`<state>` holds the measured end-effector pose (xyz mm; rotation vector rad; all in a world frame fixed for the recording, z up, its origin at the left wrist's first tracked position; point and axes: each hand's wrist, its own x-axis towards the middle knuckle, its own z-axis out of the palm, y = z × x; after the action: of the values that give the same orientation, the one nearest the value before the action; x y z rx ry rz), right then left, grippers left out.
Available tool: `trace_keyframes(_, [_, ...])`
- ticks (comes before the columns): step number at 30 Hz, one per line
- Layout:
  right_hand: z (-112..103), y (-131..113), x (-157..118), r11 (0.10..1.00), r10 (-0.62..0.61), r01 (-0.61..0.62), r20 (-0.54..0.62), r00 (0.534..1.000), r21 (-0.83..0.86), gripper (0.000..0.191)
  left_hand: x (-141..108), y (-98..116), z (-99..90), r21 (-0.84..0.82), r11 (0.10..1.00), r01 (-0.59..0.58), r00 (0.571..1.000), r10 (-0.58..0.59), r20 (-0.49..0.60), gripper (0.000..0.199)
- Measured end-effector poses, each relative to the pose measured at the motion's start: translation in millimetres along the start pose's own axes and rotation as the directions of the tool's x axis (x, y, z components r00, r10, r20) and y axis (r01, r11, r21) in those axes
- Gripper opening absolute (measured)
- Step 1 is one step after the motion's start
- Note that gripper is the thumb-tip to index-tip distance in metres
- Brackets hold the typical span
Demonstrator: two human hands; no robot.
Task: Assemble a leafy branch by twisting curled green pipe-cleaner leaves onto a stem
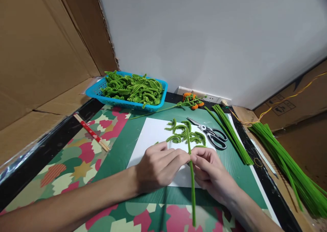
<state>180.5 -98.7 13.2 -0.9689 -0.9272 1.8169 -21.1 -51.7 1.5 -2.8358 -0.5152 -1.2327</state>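
A long green pipe cleaner (192, 194) runs upright between my hands, its lower end hanging toward the table's front. My left hand (162, 164) pinches it from the left near its middle. From the right, the thumb and fingertips of my right hand (211, 172) press on it at the same spot. The top of the stem overlaps curled green pipe cleaner pieces (175, 138) lying on a white sheet (144, 136). Black-handled scissors (213, 135) rest by the sheet's right edge. My fingers hide the exact point of contact.
A blue basket (98, 95) full of bent green pieces stands at the back left. An orange-flowered stem (195, 102) lies behind the sheet. Bundles of straight green pipe cleaners (233, 136) lie to the right. Wrapped chopsticks (90, 131) are at the left, near cardboard (46, 44).
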Motion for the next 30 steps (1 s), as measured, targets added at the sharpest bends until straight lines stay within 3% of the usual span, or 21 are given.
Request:
trace_keyframes(3, [-4,-4,2,0.997,0.034,-0.035,-0.013,0.999,-0.066,0.044,2,-1,1.1,-0.005,0.998,0.059,0.998,-0.059,0.021,0.016])
trace_keyframes(5, [-9,-4,3,0.929,-0.175,0.142,-0.067,0.982,-0.342,0.033,3,-1,2.4,-0.094,0.967,0.236,0.972,-0.234,0.026,0.012])
trace_keyframes(6, [-13,-3,3,0.798,-0.358,0.275,-0.055,0.932,-0.537,0.024,3,-1,3.0,-0.158,0.923,0.35,0.937,-0.347,0.048,0.009])
trace_keyframes(7, [-16,-3,4,0.572,-0.547,0.387,0.016,0.837,-0.723,0.013,4,-2,3.5,-0.229,0.857,0.461,0.887,-0.454,0.087,0.008])
trace_keyframes(8, [-20,-3,4,0.269,-0.693,0.456,0.159,0.703,-0.848,0.007,4,-2,3.7,-0.301,0.774,0.556,0.829,-0.542,0.139,0.008])
trace_keyframes(9, [-24,-3,5,-0.027,-0.752,0.464,0.323,0.574,-0.886,0.015,5,-2,3.8,-0.372,0.685,0.627,0.774,-0.602,0.196,0.011])
trace_keyframes(10, [-27,-4,6,-0.255,-0.745,0.439,0.464,0.48,-0.862,0.023,6,-1,3.6,-0.436,0.599,0.672,0.73,-0.635,0.251,0.014])
trace_keyframes(11, [-29,-5,6,-0.384,-0.722,0.413,0.547,0.423,-0.826,0.027,7,-1,3.3,-0.484,0.532,0.695,0.703,-0.646,0.298,0.016])
trace_keyframes(12, [-31,-6,7,-0.459,-0.695,0.402,0.602,0.393,-0.792,0.028,8,0,2.8,-0.514,0.49,0.704,0.69,-0.642,0.333,0.018])
trace_keyframes(16, [-34,-10,6,-0.517,-0.644,0.446,0.675,0.359,-0.731,0.026,10,5,1.1,-0.541,0.464,0.702,0.694,-0.618,0.37,0.018])
trace_keyframes(20, [-35,-12,4,-0.533,-0.617,0.459,0.698,0.365,-0.711,0.028,10,6,1.0,-0.52,0.508,0.687,0.713,-0.609,0.346,0.016])
trace_keyframes(30, [-27,-12,0,-0.489,-0.634,0.477,0.673,0.38,-0.73,0.027,2,3,4.2,-0.458,0.776,0.434,0.899,-0.408,0.161,0.009])
